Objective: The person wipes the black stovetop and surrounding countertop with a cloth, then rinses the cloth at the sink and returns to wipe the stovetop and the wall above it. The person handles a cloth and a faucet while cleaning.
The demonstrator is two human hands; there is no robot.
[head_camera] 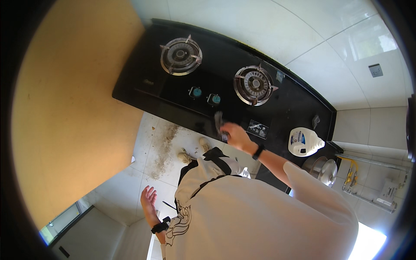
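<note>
My right hand (236, 137) is closed around a small dark object (218, 121), blurred and too unclear to name, above the front edge of the black gas hob (182, 109). Two round burners with metal pan supports, the left burner (181, 56) and the right burner (254, 85), lie beyond it. Nearer are two control knobs, the left knob (195, 92) and the right knob (214, 99). My left hand (149, 197) hangs low at my side above the floor, fingers apart, holding nothing.
A white plastic jug (304, 142) lies on the right of the black counter, near a lidded metal pot (328, 171). A yellow-brown panel (78, 107) stands at left. The tiled floor (165, 146) bears brown dirt. Yellow gas piping (351, 172) runs at right.
</note>
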